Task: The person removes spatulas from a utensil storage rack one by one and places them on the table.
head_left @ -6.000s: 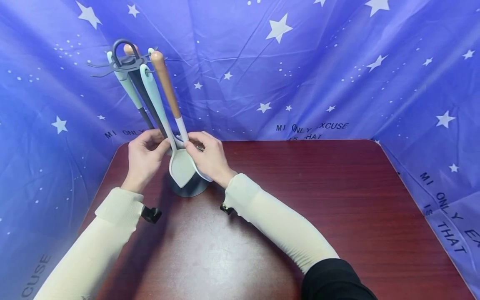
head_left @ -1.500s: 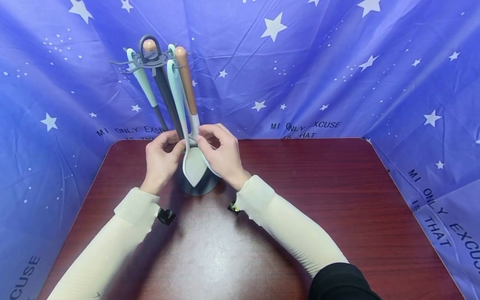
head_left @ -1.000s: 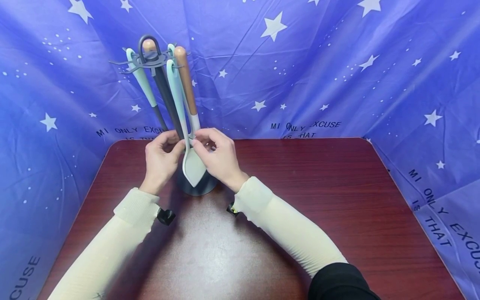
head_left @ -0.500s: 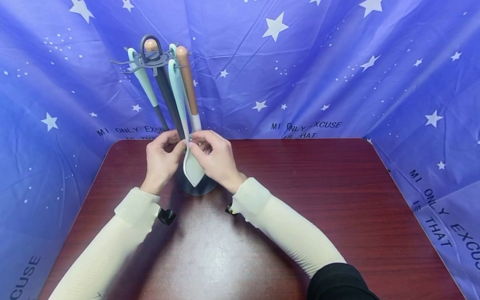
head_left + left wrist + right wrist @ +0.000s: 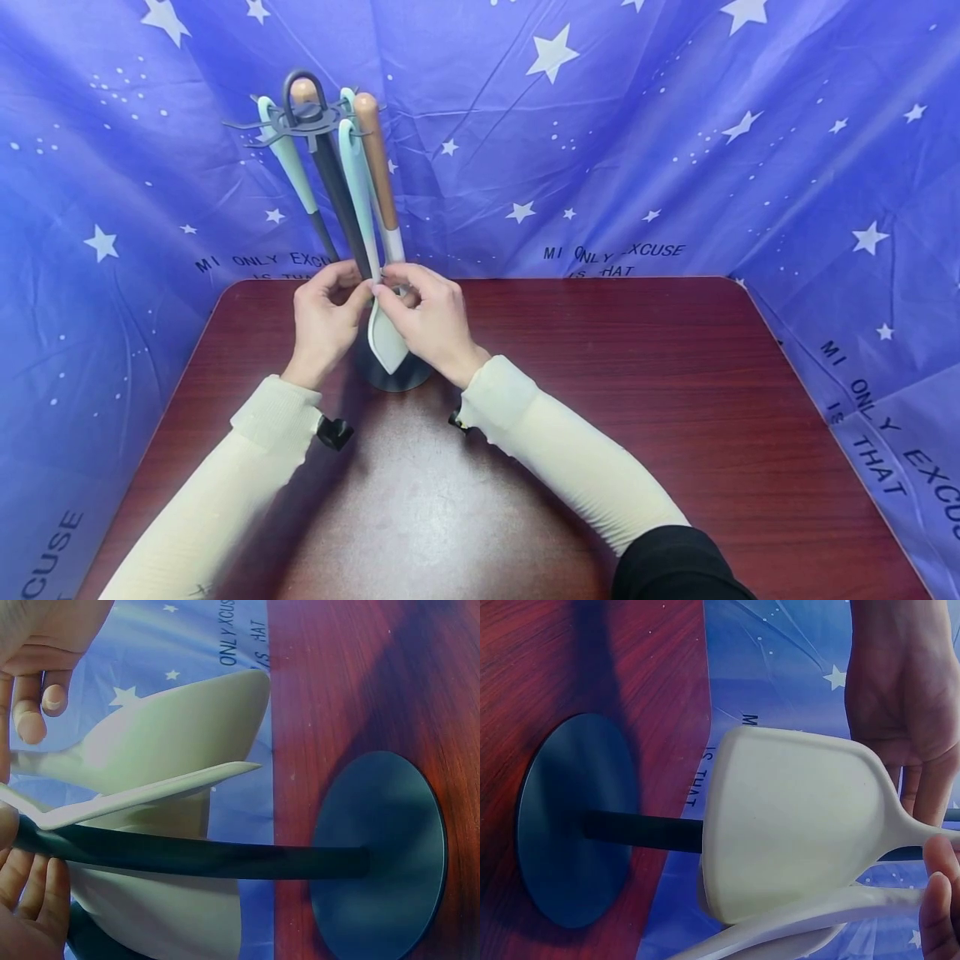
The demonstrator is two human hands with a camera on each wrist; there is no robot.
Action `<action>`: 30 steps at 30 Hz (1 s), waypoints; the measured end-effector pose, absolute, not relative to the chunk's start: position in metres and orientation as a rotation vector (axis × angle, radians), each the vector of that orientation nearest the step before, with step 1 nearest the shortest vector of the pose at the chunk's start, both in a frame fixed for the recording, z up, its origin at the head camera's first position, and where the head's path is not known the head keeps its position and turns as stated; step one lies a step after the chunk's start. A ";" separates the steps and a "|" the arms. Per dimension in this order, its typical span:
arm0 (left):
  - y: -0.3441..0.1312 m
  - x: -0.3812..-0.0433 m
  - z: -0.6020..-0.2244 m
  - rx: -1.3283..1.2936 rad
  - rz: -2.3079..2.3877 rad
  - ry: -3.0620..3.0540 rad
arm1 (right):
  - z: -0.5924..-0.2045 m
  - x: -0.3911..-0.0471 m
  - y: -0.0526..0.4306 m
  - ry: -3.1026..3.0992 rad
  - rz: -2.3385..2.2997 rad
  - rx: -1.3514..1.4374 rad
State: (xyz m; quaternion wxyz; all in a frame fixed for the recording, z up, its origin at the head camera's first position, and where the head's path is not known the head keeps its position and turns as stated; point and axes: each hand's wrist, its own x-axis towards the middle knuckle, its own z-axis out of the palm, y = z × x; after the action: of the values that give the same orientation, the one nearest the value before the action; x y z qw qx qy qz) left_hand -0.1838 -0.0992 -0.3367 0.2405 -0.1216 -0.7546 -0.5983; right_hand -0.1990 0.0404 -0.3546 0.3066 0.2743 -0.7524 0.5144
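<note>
In the head view, a dark utensil stand (image 5: 341, 200) rises at the table's left back, with utensils hanging from its top hooks. My left hand (image 5: 324, 321) holds the stand's pole (image 5: 187, 851) low down, thumb in front and fingers behind. From the right, my right hand (image 5: 431, 321) pinches a pale spatula (image 5: 386, 342) with a mint handle, at its neck just above the blade. The right wrist view shows the blade face-on, near the fingertips (image 5: 937, 900). A second mint handle (image 5: 292, 175) and a brown-handled utensil (image 5: 378, 162) hang on other hooks.
The stand's round dark base (image 5: 379, 855) is over the reddish-brown wooden table (image 5: 637, 400). A blue curtain with white stars (image 5: 517, 150) hangs behind and at both sides. More pale utensil heads (image 5: 176, 735) hang close around the pole.
Since six seconds ago the stand and both hands have shifted right in view. Over the last second and a half my right hand has slid left to the spatula's neck. The left hand keeps its grip.
</note>
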 end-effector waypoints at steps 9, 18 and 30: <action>-0.099 -0.185 -0.337 -0.345 -1.640 -2.062 | -0.354 -0.199 0.039 -2.006 1.339 0.705; -0.100 -0.185 -0.338 -0.357 -1.642 -2.047 | -0.350 -0.200 0.036 -2.001 1.320 0.693; -0.101 -0.185 -0.338 -0.344 -1.634 -2.063 | -0.346 -0.200 0.034 -2.024 1.315 0.685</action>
State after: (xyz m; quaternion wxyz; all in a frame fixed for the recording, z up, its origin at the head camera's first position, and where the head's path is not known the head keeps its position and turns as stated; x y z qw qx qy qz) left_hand -0.1847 -0.1007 -0.3383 0.2414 -0.1259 -0.7543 -0.5975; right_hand -0.2003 0.0344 -0.3459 0.3113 0.2595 -0.7666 0.4980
